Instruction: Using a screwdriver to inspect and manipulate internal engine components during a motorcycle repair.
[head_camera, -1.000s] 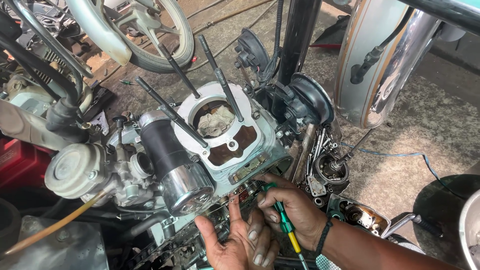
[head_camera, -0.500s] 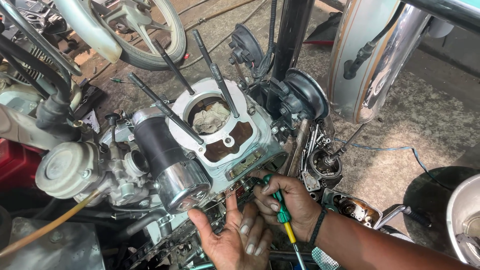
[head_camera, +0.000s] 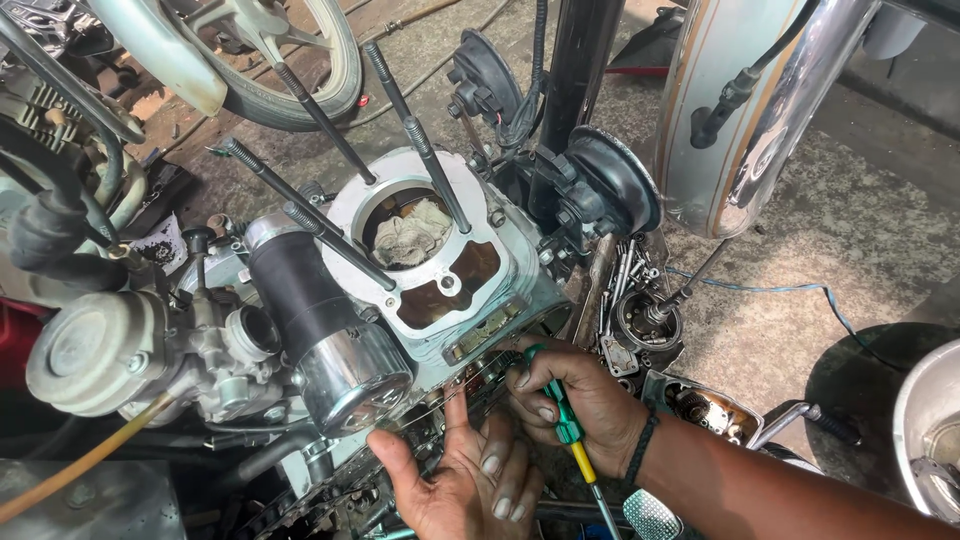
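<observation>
Screwdriver (head_camera: 566, 425), green and yellow in the handle, sits in the right hand (head_camera: 585, 405), which is closed around it in a fist. Its long axis runs on a slant: the tip end goes up and away from the wrist toward the lower edge of the engine case (head_camera: 480, 330), just beyond the knuckles, while the handle's tail and a bare metal end trail back down past the wrist. Whether the tip touches the case I cannot tell, since the fingers cover it.

The left hand (head_camera: 470, 475) lies just beside the right, on its near side, open and palm up, with fingers spread and fingertips pressing against the underside of the case. It holds nothing. Of the two, the right hand is the one on the tool; the left is close beside it but does not grip it.

Ahead of both hands the open cylinder bore (head_camera: 410, 235) is stuffed with a rag (head_camera: 408, 238), and long studs (head_camera: 420, 140) rise around it.
</observation>
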